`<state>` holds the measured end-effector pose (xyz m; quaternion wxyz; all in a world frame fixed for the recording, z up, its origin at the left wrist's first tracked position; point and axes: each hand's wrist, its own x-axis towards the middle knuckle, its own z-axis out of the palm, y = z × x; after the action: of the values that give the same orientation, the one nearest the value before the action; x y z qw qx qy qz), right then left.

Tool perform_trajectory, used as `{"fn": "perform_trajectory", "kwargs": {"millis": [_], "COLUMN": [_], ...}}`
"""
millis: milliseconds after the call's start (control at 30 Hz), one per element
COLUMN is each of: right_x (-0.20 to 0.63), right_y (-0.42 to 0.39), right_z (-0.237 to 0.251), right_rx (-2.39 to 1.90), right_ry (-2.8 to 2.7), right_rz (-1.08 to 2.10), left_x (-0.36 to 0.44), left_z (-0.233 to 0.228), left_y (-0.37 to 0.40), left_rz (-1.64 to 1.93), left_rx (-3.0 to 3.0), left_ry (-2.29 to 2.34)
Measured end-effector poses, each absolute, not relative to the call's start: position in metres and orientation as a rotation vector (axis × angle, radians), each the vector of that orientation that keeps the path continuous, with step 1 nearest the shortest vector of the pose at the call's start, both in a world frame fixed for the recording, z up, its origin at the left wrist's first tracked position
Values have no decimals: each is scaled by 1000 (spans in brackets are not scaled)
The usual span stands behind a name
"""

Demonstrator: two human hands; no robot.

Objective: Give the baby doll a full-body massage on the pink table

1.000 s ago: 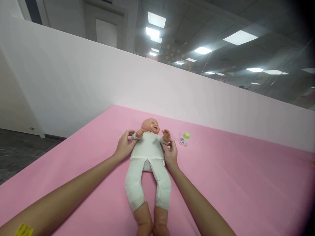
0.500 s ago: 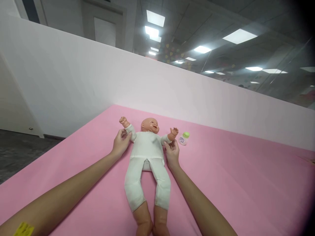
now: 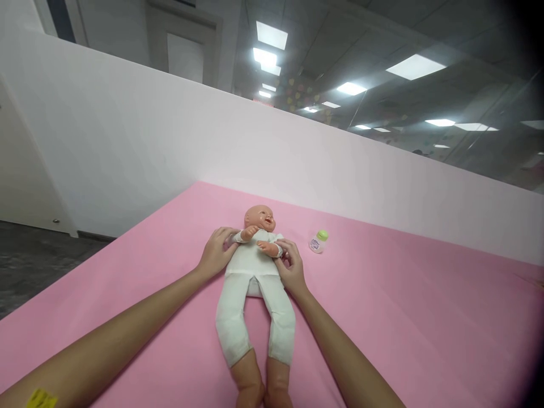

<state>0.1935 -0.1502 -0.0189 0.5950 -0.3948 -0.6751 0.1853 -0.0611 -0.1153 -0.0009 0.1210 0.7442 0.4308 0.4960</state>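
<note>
A baby doll (image 3: 253, 263) with a white cloth body lies on its back on the pink surface (image 3: 374, 317), head away from me and legs toward me. Its two arms are folded in over its chest. My left hand (image 3: 216, 252) is closed around the doll's arm on the left side, fingers behind the sleeve. On the other side my right hand (image 3: 292, 265) grips the doll's other arm near the wrist, thumb against the body's edge. Parts of the fingers of both hands are hidden by the sleeves.
A small clear bottle with a green cap (image 3: 318, 242) stands right of the doll, close to my right hand. A white low wall (image 3: 297, 164) borders the far side of the pink surface. Dark floor (image 3: 25, 258) shows beyond the left edge.
The doll's arms, spread outward and raised before, are now folded inward across its chest. Both my hands have moved with them. The bottle stays in place.
</note>
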Motion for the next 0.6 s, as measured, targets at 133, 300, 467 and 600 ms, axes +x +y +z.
{"fn": "perform_trajectory", "kwargs": {"millis": [133,300,467,600], "right_x": [192,196,200,198], "right_y": [-147,-141,-136,-140], "right_z": [-21,-21,-24,-23], "right_rx": [-989,-996,-979,-999], "right_ry": [-1377,-1131,-933,-959], "right_rz": [542,673,739,681], "left_x": [-64,-69,-73,-71], "left_z": [-2,-9,-16,-12], "left_y": [-112,-101,-92,-96], "left_rz": [1480,1550,1604,1605], "left_rx": [1905,1603,1398,1477], "left_ry": [1289,1376,1378,1367]}}
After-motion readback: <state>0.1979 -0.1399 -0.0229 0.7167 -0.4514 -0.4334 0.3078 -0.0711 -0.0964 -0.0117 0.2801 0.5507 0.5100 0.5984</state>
